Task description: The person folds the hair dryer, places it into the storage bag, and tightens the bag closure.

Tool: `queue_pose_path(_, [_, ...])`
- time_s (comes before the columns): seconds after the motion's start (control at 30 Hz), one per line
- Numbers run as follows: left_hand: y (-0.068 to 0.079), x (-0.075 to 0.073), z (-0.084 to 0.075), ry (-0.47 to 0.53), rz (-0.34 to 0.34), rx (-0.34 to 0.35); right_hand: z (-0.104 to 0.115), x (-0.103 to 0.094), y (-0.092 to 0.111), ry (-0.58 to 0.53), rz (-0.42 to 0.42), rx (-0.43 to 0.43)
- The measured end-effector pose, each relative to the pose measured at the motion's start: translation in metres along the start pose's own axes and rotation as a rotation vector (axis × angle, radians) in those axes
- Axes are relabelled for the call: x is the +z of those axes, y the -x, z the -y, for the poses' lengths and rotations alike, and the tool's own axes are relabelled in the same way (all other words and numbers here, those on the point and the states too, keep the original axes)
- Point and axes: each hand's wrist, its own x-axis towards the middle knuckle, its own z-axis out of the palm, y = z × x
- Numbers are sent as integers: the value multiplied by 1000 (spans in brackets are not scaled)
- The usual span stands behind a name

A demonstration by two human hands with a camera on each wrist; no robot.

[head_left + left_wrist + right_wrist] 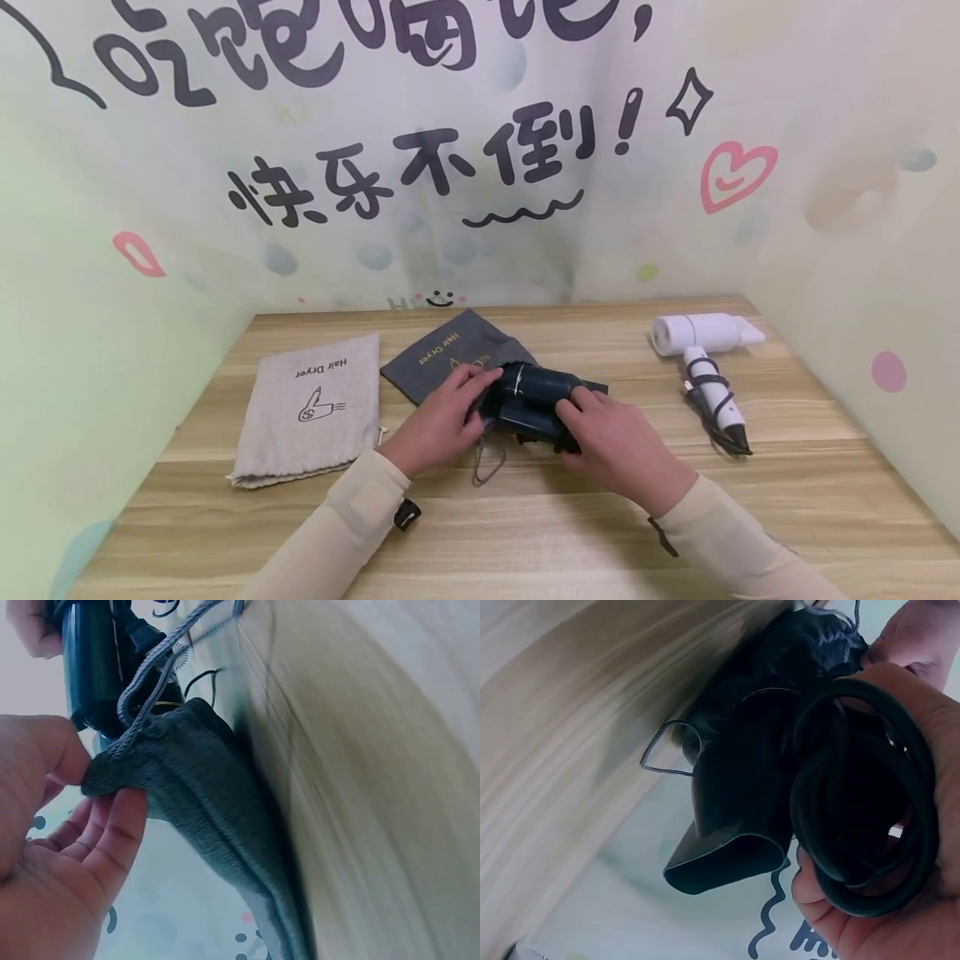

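Note:
A dark navy hair dryer (551, 385) lies at the mouth of a dark grey drawstring bag (435, 350) printed "Hair Dryer". My right hand (618, 442) grips the dryer by its folded handle and coiled black cord (855, 900). The flat nozzle (727, 862) points away from the bag in the right wrist view. With thumb and fingers my left hand (442, 421) pinches the rim of the bag, whose cloth (195, 772) is bunched there. A grey drawstring (489, 462) loops out below. How far the dryer sits inside the bag is partly hidden.
To the left lies a beige drawstring bag (307, 408) with a hair dryer print. A white hair dryer (705, 333), its black cord wound round the handle, lies at the right on the wooden table (510, 533). A printed curtain (480, 258) hangs behind.

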Motion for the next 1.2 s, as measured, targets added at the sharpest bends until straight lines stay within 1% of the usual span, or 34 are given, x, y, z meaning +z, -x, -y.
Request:
queue_pose_path(0.17, [0,1,-2,25,-21,25,2,2,-3,-8,-15,-2])
queue_pose_path(0.3, [2,1,-4,26,-22,37,2,3,-4,-30,-48,10])
queue_pose_path(0.43, [5,2,-5,28,-16,56,2,2,-4,-76,-59,48])
queue_pose_path(0.57, [8,4,-7,30,1,56,2,3,-4,-106,-49,80])
queue_pose_path(0.7, [10,6,-6,34,21,50,3,7,-5,-127,-57,94])
queue_pose_path(0.8, [11,6,-6,42,21,57,5,9,-6,-144,-68,98])
queue_pose_path(0.93, [11,5,-6,53,-3,85,8,11,-8,-153,-81,101])
queue_pose_path(1.07, [10,3,-7,84,-51,115,10,11,-9,-155,-73,109])
queue_pose_path(1.2, [9,3,-9,111,-101,145,12,12,-10,-133,-60,101])
